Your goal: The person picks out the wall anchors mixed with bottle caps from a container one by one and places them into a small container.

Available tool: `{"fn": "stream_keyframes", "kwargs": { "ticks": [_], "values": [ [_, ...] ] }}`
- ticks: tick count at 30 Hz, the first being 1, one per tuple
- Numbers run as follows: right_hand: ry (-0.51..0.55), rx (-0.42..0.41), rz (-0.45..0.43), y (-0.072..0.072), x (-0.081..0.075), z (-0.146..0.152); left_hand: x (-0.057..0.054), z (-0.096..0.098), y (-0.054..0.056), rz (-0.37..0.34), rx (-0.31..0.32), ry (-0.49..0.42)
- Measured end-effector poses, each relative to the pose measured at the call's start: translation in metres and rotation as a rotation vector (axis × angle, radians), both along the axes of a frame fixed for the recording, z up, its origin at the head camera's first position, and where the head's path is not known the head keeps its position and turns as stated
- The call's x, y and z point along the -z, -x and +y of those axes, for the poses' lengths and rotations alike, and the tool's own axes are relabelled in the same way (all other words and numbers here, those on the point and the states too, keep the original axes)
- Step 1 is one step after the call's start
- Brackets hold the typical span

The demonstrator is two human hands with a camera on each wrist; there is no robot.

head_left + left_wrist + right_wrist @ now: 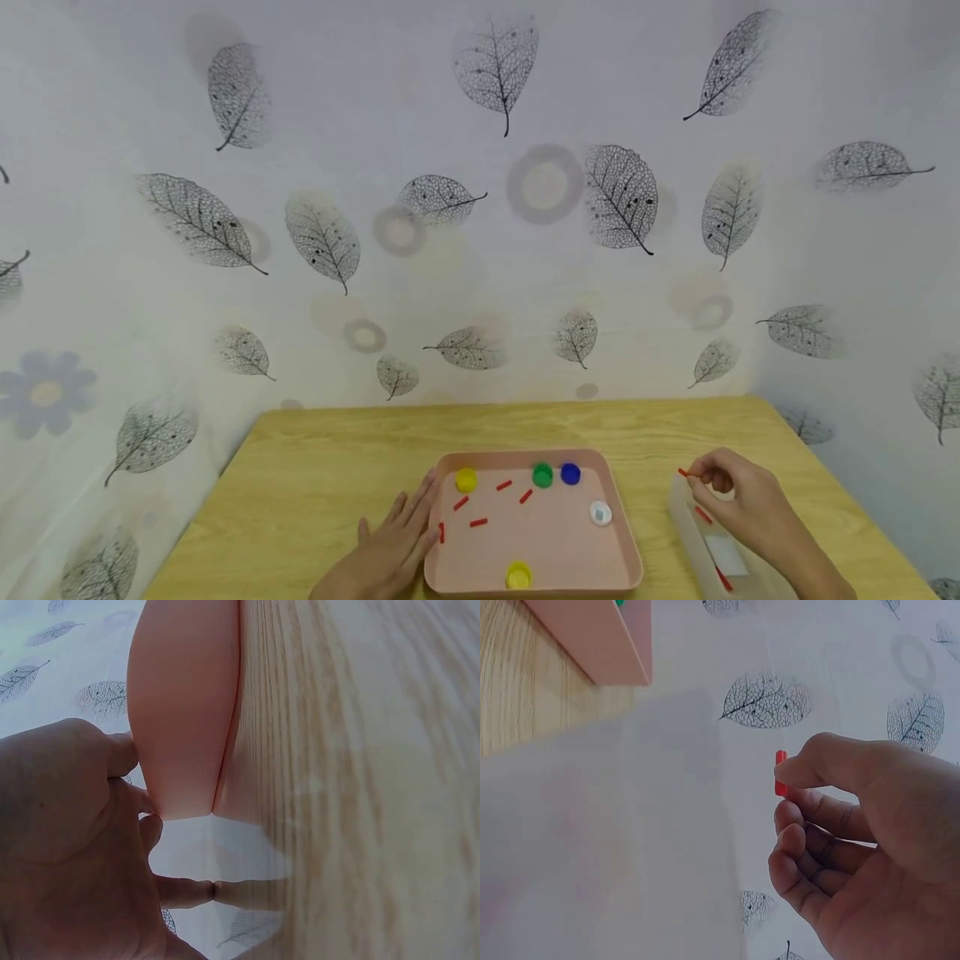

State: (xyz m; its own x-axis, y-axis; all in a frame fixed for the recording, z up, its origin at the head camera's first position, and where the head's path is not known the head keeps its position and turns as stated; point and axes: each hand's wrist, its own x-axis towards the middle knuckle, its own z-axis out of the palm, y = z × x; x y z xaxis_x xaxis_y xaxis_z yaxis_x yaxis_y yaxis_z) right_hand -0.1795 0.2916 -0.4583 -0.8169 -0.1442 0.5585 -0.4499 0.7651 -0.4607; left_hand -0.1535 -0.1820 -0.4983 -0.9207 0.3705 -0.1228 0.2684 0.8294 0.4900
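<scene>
My right hand (pixel 750 500) pinches a small red stick (pixel 781 772) between thumb and index finger, the other fingers curled below. It is above a translucent whitish box (pixel 681 523) on the right, where more red pieces (pixel 703 515) show. My left hand (pixel 390 546) lies along the left side of a pink tray (pixel 636 557), fingers extended and touching its outer wall. Several short red sticks (pixel 478 522) lie scattered in the tray. Around them sit two yellow caps (pixel 466 480), a green cap (pixel 542 476), a blue cap (pixel 570 474) and a white round piece (pixel 600 513).
The wooden table (pixel 322 450) carries the tray at its middle and the box at its right. Its far edge meets a wall covering (pixel 480 275) printed with leaves. A pale rectangle (pixel 726 556) shows inside the box, partly behind the right forearm.
</scene>
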Motion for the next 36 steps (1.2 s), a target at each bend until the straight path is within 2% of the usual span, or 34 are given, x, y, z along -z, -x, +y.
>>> {"fn": "stream_keyframes", "kwargs": {
  "ticks": [13,21,29,36],
  "values": [
    [-0.005,0.07,-0.094,0.0,0.009,0.018,0.002,-0.001,0.001,-0.026,-0.014,0.003],
    [-0.013,0.075,-0.084,0.001,0.009,0.026,0.0,0.001,0.001,-0.042,-0.017,0.002],
    [-0.01,0.058,-0.067,0.002,0.01,0.028,-0.001,0.002,-0.002,0.01,-0.026,0.008],
    [-0.016,0.058,-0.091,0.001,0.007,0.025,-0.001,0.001,-0.001,-0.002,-0.021,0.008]
  ]
}}
